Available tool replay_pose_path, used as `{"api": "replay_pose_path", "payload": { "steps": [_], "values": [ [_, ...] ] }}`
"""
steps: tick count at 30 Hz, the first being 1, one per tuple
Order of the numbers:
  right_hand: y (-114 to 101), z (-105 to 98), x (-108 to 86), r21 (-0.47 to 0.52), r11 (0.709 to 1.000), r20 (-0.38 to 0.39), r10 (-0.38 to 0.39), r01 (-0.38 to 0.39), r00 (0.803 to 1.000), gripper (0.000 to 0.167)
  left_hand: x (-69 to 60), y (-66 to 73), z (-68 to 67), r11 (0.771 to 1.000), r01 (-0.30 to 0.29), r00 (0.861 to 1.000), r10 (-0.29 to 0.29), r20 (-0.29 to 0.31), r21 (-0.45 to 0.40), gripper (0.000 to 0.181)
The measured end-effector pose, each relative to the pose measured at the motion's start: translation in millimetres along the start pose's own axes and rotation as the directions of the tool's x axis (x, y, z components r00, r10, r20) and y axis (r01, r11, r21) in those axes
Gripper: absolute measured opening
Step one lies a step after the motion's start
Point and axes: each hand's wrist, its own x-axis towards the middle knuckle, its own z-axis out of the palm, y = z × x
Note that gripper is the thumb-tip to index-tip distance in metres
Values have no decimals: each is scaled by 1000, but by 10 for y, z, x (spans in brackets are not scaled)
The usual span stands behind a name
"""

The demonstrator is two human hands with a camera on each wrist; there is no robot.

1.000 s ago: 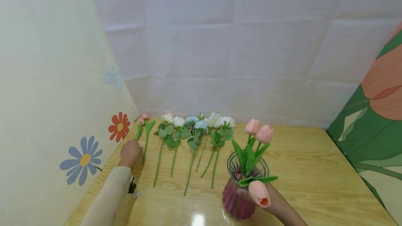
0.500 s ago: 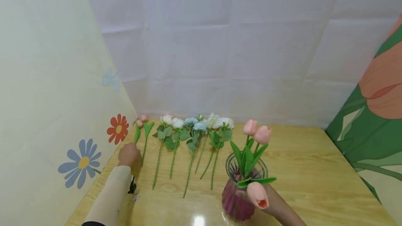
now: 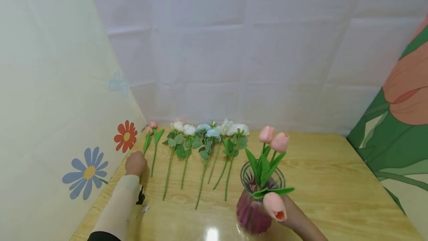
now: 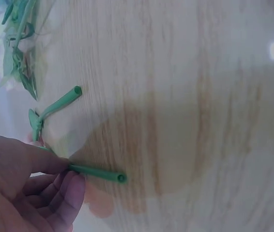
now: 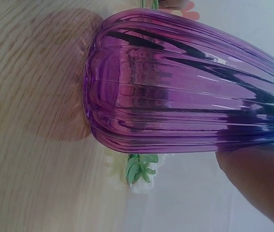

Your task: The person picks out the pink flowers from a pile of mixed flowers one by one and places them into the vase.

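My left hand point(image 3: 135, 163) is at the far left of the table. In the left wrist view, its thumb and fingers pinch the green stem of a tulip point(image 4: 98, 172), whose hollow cut end points away from the hand. A second pink tulip point(image 3: 155, 153) lies just right of it. My right hand point(image 5: 260, 179) grips the upper part of a ribbed purple glass vase point(image 3: 251, 213). The vase is upright in the head view, and the hand is partly hidden behind it. Pink tulips stand in it; one tulip head point(image 3: 275, 206) droops over the near rim.
Several roses lie in a row at the back, including a white rose point(image 3: 189, 130) and a blue rose point(image 3: 213, 133), stems toward me. The wooden table point(image 3: 334, 181) meets a white cloth backdrop point(image 3: 207, 55). A flower-printed panel point(image 3: 67, 122) borders the left side.
The head view has shifted slightly. My left hand stays at the leftmost tulip with only a small shift. My right hand and the vase have barely moved.
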Motion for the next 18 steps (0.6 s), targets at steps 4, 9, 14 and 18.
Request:
{"api": "replay_pose_path", "payload": {
  "steps": [4, 9, 14, 18],
  "values": [
    [5, 7, 0, 10, 1000, 8, -12, 12, 1000, 48, -35, 18, -39, 1000, 2, 1000, -2, -3, -12, 20],
    [59, 32, 15, -3, 993, 0, -115, 115, 993, 49, -64, 12, -64, 1000, 1, 1000, -1, -6, -16, 19],
    [45, 29, -1, 1, 998, -14, -70, 70, 997, 46, -13, 8, -90, 999, 28, 1000, -27, 14, -26, 20],
    [45, 20, -7, -24, 998, -33, -50, 50, 998, 39, 14, 14, -104, 997, 48, 999, -47, 15, -67, 24]
  ]
}}
